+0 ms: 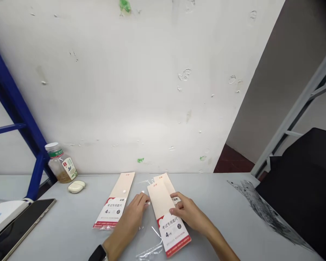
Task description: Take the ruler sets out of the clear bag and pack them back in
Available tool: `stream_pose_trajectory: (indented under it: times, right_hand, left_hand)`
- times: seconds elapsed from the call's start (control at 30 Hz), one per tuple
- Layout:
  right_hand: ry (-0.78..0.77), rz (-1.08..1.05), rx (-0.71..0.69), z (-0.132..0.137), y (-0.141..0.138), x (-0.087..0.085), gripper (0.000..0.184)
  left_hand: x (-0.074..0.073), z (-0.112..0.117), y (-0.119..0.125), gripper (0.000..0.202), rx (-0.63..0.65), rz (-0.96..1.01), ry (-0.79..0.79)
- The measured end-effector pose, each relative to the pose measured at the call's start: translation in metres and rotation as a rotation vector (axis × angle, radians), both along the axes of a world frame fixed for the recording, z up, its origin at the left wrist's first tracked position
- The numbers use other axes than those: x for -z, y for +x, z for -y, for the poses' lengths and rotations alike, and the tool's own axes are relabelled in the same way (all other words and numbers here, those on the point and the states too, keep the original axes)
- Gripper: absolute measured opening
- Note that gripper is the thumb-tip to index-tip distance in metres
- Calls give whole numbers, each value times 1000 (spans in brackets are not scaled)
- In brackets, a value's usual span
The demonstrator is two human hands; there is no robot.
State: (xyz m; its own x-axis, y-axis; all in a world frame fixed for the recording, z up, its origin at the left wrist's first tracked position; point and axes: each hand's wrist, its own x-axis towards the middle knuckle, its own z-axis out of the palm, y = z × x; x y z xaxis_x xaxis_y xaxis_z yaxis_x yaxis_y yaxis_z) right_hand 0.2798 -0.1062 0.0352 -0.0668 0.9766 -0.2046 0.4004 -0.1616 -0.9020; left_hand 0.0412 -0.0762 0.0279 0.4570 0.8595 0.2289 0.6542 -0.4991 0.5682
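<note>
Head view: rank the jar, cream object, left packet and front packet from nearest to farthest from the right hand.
1. Front packet: touching the right hand, under its thumb.
2. Left packet: left, beyond the left hand.
3. Cream object: farther left.
4. Jar: far left, by the wall.
</note>
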Motion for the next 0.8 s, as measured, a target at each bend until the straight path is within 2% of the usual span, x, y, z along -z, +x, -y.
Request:
stream_pose_trajectory:
  times: [0.2,0.33,0.47,0.53,0.67,0.8]
  right_hand:
    - [-40,-194,-80,-3,-13,10,40]
    - [-83,-243,-136,-2,-19,13,54]
    - [-109,-233,-101,-3,-15,10,61]
    - [-104,-236,-89,-3,-11,8,53]
    - [-97,-180,-108,-4,-9,6,15]
    - [-107,-170,-102,-4,-10,6,12]
  left_hand:
    - [-1,6,9,22,41,-60,-48]
    - [2,6,8,25,26,-80,-42]
    - [10,1,6,13,36,-119,44]
    - [13,-2,6,12,27,-178,69]
    - [13,-2,8,19,4,-215,63]
    - [9,1,7,22,-38,-152,16]
